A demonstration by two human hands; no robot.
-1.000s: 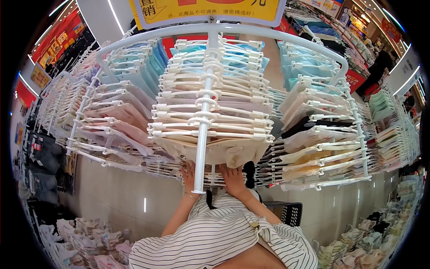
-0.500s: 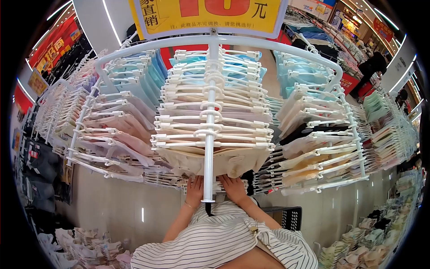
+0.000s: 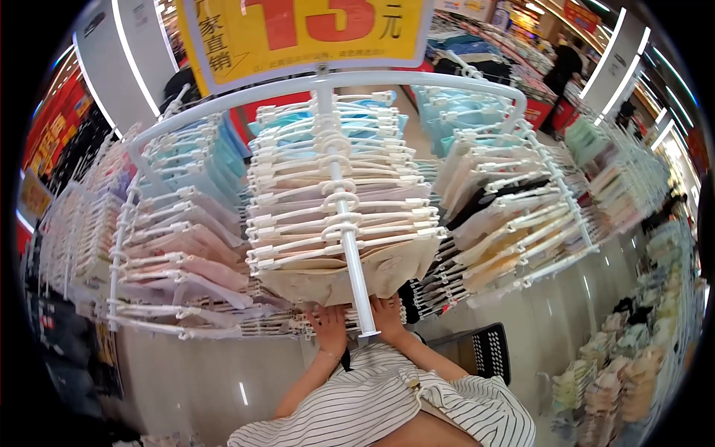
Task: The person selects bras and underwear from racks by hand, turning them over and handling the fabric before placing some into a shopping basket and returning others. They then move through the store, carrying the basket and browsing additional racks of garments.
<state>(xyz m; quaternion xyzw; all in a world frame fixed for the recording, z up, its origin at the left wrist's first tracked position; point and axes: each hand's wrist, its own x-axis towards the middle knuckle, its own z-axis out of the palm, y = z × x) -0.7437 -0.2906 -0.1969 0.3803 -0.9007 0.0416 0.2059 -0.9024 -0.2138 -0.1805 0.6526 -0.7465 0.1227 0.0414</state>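
Beige underwear [image 3: 342, 276] hangs from white clip hangers [image 3: 339, 235] at the near end of the middle rail [image 3: 356, 287]. Under its lower edge, my left hand [image 3: 330, 331] lies against a lower row of white hangers [image 3: 302, 325], fingers stretched out and slightly spread. On the other side of the rail's end, my right hand [image 3: 387, 320] rests at the same lower row, its fingers extended and their tips partly hidden by the beige garment. Neither hand visibly grasps anything.
Side rails [image 3: 551, 171] carry more hanging garments in blue, pink, black and yellow. A yellow price sign [image 3: 313, 33] stands above the rack. A black basket [image 3: 490, 354] is at my right side. More racks [image 3: 618, 357] stand at right; a person [image 3: 564, 74] is farther off.
The view has turned and tilted, so the rack and sign sit further left and the middle rail slants. Both hands stay at the lower hangers under the beige underwear.
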